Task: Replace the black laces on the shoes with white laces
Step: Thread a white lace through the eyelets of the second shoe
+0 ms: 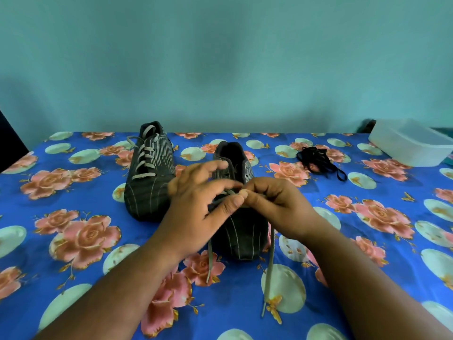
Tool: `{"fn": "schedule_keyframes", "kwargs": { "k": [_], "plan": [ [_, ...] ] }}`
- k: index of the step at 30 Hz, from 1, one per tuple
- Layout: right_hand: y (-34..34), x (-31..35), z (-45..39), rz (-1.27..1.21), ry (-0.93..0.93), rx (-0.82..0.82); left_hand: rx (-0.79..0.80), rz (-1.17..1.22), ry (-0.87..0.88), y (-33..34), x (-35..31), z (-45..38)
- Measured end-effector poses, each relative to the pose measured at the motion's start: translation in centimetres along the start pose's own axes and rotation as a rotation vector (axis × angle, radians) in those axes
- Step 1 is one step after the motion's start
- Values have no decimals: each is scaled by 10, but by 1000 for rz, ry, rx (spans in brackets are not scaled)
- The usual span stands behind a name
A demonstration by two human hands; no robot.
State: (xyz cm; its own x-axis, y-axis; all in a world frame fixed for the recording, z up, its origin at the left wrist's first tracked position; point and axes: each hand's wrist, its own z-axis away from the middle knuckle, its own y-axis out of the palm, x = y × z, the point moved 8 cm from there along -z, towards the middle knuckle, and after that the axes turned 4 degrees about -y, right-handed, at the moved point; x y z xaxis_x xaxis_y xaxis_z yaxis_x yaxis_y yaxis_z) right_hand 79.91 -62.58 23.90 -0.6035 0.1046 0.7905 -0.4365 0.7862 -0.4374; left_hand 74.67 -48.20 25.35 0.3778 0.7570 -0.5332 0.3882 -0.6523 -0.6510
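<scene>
At frame centre, the near shoe (241, 231) carries a white lace (269, 271) whose ends trail toward the lower edge. Both hands meet over its eyelets: the right hand (274, 204) pinches the lace, and the left hand (196, 207) pinches it too (other fingers spread). Left of it stands the laced shoe (149, 173); black laces (318, 161) lie upper right, near a white box (411, 143).

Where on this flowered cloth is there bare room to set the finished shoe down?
Free patches: the cloth left of the laced shoe, and the stretch right of the right hand, below the black laces and white box. Crowded: the middle, where both hands work the second shoe.
</scene>
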Motion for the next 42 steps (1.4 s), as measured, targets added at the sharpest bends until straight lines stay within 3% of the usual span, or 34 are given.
{"fn": "schedule_keyframes", "kwargs": {
  "k": [8,13,16,20,25,28,35,42],
  "plan": [
    [-10,4,1,-24,9,-35,-73,106,-21,-10,11,-3],
    [-40,1,1,-53,78,-150,-335,394,-219,-39,48,-9],
    [-43,-1,1,-95,105,-128,-432,282,-323,-51,63,-5],
    [-31,3,2,-127,80,-87,-339,43,-242,-39,50,-3],
    [-4,6,3,-100,19,52,-151,24,26,-14,-8,2],
    [-2,4,3,-102,27,71,-87,73,12,-6,-11,1],
    [-9,2,3,-85,69,36,-100,55,-41,-7,4,0],
    [-62,-7,6,39,133,-275,-188,92,-168,-21,51,-7]
  ]
}}
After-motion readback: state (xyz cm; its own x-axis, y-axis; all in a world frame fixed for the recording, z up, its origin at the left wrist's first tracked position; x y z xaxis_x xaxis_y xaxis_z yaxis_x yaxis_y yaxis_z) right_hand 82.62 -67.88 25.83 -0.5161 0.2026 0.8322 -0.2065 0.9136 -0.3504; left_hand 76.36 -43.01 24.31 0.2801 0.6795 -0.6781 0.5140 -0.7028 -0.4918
